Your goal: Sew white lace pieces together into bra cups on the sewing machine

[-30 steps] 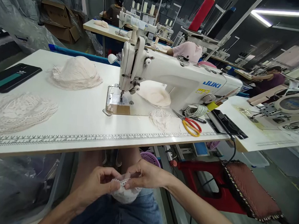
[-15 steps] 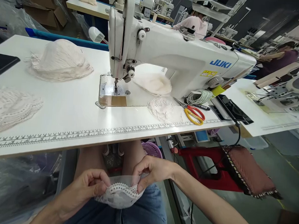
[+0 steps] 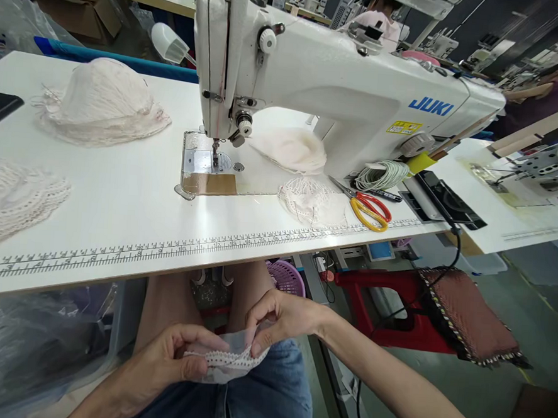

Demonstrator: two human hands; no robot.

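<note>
Lace-trimmed fabric piece (image 3: 225,361), pinched at either end between left hand (image 3: 165,363) and right hand (image 3: 282,316) over the lap below the surface (image 3: 132,206), could slip or bunch if either thin fingertip grip loosens.

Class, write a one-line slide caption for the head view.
Both hands, left hand and right hand, pinch a lace piece below the sewing machine.
</note>
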